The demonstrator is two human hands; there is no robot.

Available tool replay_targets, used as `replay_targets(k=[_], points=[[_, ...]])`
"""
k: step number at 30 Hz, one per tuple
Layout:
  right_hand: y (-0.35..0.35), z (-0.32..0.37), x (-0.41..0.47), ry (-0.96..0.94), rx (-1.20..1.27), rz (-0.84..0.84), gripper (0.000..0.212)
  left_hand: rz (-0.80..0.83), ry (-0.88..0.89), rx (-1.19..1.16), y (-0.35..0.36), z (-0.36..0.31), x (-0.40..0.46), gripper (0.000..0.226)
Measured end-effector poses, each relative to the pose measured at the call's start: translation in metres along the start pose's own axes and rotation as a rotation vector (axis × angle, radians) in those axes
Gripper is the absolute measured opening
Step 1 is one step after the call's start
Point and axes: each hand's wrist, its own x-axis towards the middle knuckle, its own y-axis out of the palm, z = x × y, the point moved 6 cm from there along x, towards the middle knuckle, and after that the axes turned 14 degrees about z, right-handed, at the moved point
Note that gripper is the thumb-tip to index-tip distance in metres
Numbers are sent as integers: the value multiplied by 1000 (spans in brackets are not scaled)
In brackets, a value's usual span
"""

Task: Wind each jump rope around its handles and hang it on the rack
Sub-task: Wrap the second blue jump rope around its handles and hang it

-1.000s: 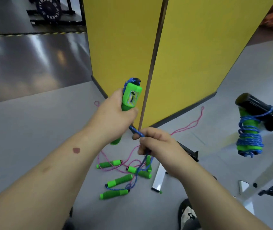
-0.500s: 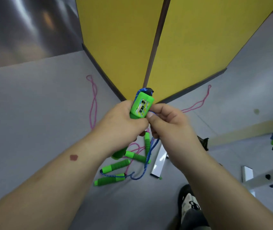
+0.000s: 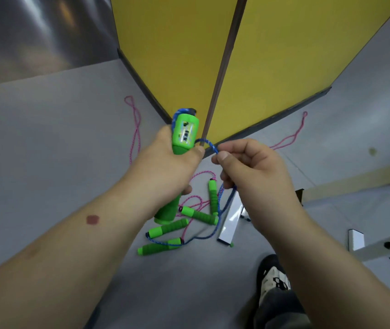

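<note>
Grey flooring (image 3: 47, 162) fills the scene below the arms. Nearest, a shoe (image 3: 273, 281) is seen at the bottom edge. Above it, the right hand (image 3: 253, 169) pinches the blue rope (image 3: 209, 143) between thumb and forefinger, while the left hand (image 3: 168, 162) is wrapped around the green handle (image 3: 184, 134), held upright. Beyond, 4 loose green handles (image 3: 168, 230) lie tangled with pink rope (image 3: 134, 124) on the floor. Farthest, yellow panels (image 3: 284, 55) are seen.
</note>
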Motion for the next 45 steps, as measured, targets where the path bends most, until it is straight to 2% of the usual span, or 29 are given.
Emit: replay_targets(k=[2,4,6,8,11,14,18,24,29,31,33,36,39,45], points=[[-1,2,0,-32,10,-66,9,-47,103,295,3,-12,-5,36],[-4,4,0,-47,17,-129,10,-89,163,384,4,-21,-11,48],[-7,4,-2,-64,69,-177,16,-117,157,368,2,-23,-14,38],[-8,5,-5,-90,155,-199,22,-105,116,257,0,-20,-11,20],[0,8,-5,-113,145,-126,20,-16,52,-119,6,-11,-6,12],[18,7,-6,-106,92,9,16,-36,104,-181,11,-12,-5,10],[27,6,-6,-92,51,110,21,-160,150,-27,3,-17,-8,12],[21,9,-7,-49,-4,240,17,-186,148,316,-17,-27,-9,11],[8,7,-4,35,-122,313,10,-273,118,414,-39,-30,-12,18],[1,8,-2,32,-111,266,11,-328,101,384,-48,-29,-11,17],[-7,10,-2,0,-29,154,10,-300,91,337,-46,-26,-9,16],[-8,10,-2,-30,39,45,6,-148,154,217,-23,-27,-9,20],[2,9,-3,-40,4,72,5,-54,224,151,-1,-29,-10,24],[14,9,-7,-63,-8,126,18,-85,281,144,8,-30,-13,21]])
